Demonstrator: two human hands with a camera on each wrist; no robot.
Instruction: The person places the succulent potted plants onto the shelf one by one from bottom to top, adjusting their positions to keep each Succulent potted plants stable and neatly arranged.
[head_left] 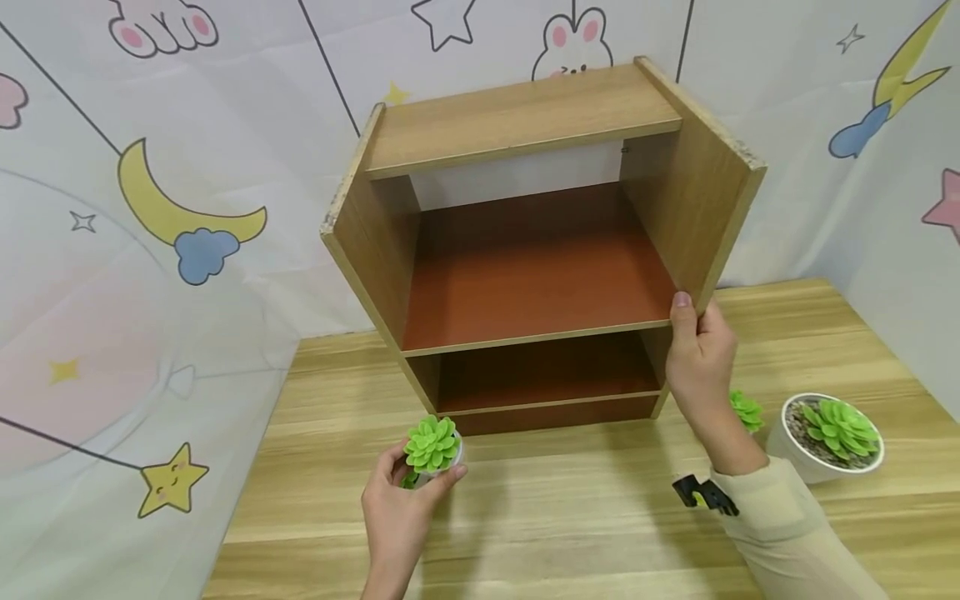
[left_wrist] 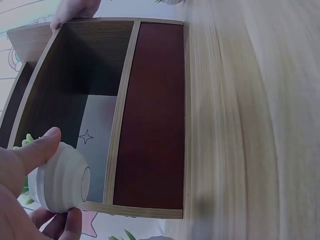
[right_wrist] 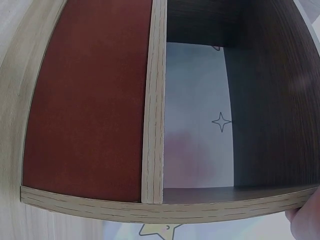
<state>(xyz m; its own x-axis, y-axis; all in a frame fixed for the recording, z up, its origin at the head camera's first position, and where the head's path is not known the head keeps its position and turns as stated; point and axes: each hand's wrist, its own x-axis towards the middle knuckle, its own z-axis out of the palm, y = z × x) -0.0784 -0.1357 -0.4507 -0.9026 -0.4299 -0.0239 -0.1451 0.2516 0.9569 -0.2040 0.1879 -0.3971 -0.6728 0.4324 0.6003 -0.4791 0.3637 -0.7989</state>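
Observation:
A small wooden shelf (head_left: pixel 540 258) with reddish-brown boards stands on the table. My left hand (head_left: pixel 405 500) holds a little potted succulent (head_left: pixel 432 444) by its white pot, fingers on one side and thumb on the other, near the shelf's lower left corner. In the left wrist view the white pot (left_wrist: pixel 62 177) appears tipped sideways before the shelf's opening. My right hand (head_left: pixel 701 358) grips the front edge of the shelf's right side panel, thumb on the inner face. Only part of that hand (right_wrist: pixel 306 220) shows in the right wrist view.
A larger potted succulent (head_left: pixel 828 437) stands right of my right forearm, with another green plant (head_left: pixel 746 410) partly hidden behind the wrist. More green leaves (head_left: pixel 408 480) show under my left hand. A patterned cloth (head_left: pixel 262 275) hangs behind the wood-grain table (head_left: pixel 570 525).

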